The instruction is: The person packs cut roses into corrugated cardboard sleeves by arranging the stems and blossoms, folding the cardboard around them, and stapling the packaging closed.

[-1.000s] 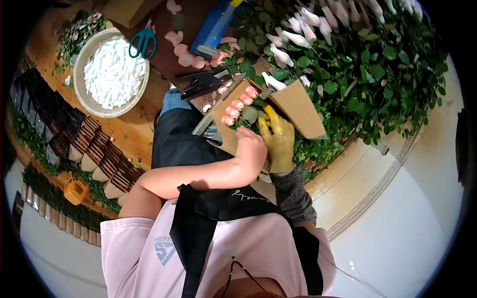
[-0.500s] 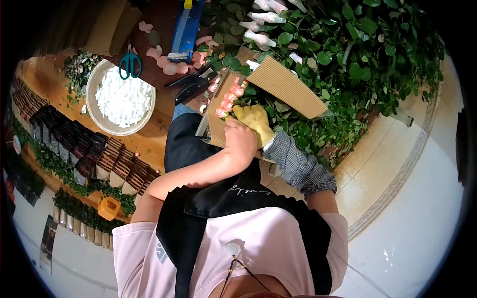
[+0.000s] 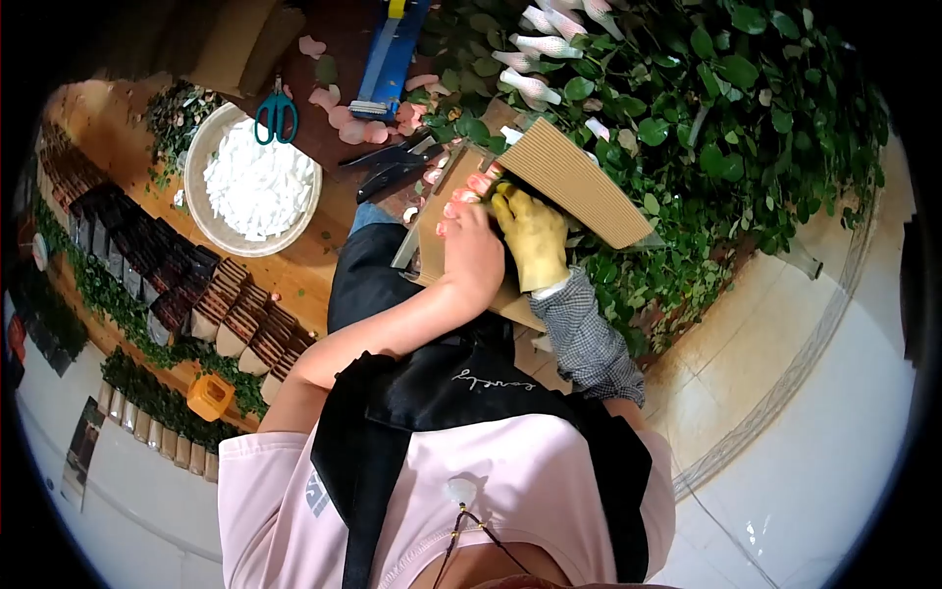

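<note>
My bare left hand (image 3: 473, 253) lies over a row of pink roses (image 3: 479, 184) on a sheet of corrugated cardboard (image 3: 424, 236). Its curled fingertips press on the nearest blooms and partly cover them. My right hand (image 3: 535, 236), in a yellow glove with a checked sleeve, is just right of the blooms, fingers bent down among the stems. What the gloved fingers grip is hidden. A second corrugated flap (image 3: 579, 187) slants above the glove. The cardboard rests by my lap.
A white tub (image 3: 196, 187) of small white pieces stands at left with teal scissors (image 3: 276, 118) at its rim. Beyond the cardboard lie a black stapler (image 3: 392, 167), loose petals (image 3: 358, 130) and a blue tape dispenser (image 3: 388, 69). Leafy stems (image 3: 726, 128) with netted buds (image 3: 530, 86) fill the right.
My left hand has moved away from the glove and up onto the blooms. The gloved hand has shifted right, off the lower end of the row. The view has shifted slightly.
</note>
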A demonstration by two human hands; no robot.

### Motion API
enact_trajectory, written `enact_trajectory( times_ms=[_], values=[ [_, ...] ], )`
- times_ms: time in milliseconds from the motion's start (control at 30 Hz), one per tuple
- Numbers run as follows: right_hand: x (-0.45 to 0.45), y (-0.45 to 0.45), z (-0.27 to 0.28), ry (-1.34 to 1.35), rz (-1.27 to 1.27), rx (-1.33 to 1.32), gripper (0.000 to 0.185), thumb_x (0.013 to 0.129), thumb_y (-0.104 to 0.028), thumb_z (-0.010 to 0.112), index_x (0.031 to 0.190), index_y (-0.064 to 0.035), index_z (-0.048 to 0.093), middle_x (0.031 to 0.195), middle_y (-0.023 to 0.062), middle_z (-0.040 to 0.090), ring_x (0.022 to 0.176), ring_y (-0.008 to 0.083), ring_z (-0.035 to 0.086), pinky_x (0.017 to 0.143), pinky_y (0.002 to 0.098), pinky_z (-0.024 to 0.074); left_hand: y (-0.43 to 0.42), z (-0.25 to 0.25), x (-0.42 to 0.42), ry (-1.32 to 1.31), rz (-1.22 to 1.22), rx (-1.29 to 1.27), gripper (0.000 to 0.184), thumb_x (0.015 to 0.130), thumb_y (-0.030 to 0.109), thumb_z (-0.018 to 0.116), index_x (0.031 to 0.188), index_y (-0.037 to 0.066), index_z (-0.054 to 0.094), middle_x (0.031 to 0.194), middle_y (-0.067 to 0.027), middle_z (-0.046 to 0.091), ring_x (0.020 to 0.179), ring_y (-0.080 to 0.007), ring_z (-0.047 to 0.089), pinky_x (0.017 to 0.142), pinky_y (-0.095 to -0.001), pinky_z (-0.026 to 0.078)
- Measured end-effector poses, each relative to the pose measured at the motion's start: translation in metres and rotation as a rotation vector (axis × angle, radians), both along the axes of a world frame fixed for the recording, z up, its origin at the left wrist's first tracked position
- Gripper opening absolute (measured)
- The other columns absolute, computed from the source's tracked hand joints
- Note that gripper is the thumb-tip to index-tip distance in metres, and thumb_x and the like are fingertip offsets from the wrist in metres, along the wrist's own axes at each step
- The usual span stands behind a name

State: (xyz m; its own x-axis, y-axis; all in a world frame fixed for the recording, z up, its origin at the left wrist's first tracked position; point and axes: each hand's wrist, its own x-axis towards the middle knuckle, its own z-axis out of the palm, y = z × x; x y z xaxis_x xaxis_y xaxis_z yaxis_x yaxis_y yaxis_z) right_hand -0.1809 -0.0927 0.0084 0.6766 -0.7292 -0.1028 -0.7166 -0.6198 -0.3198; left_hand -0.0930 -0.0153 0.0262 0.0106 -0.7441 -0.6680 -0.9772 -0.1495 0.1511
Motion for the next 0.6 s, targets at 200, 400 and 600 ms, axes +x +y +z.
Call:
enact_trajectory(
  times_ms=[200,400,600],
  values=[
    [0.007,0.002,-0.023,0.053,0.035,-0.011,0.026,0.097,-0.036,0.059,0.104,-0.0124,0.066,0.076,0.0137,0.069,0.068,0.0330,0.068,0.060,0.0445,0.0547,0.008,-0.025,-0.013,-0.001,0.111,-0.204,0.048,0.090,0.019,0.051,0.126,-0.011,0.061,0.149,-0.0362,0.034,0.129,-0.0473,0.045,0.107,-0.0491,0.041],
    [-0.015,0.010,-0.037,-0.037,-0.004,0.490,0.040,0.100,-0.014,0.045,0.139,-0.0055,0.048,0.132,0.0153,0.055,0.118,0.0308,0.055,0.096,0.0429,0.0480,0.006,-0.027,-0.013,-0.015,0.019,-0.164,0.048,0.090,0.020,0.052,0.127,-0.009,0.062,0.152,-0.0385,0.029,0.129,-0.0518,0.043,0.107,-0.0515,0.040],
    [-0.005,0.000,-0.026,0.278,0.036,0.345,0.034,0.099,-0.021,0.053,0.131,-0.0095,0.055,0.133,0.0173,0.059,0.102,0.0385,0.065,0.079,0.0471,0.0545,0.005,-0.027,-0.012,0.033,0.093,-0.130,0.047,0.094,0.022,0.050,0.128,-0.007,0.062,0.155,-0.0357,0.026,0.134,-0.0525,0.037,0.107,-0.0529,0.041]
  ],
)
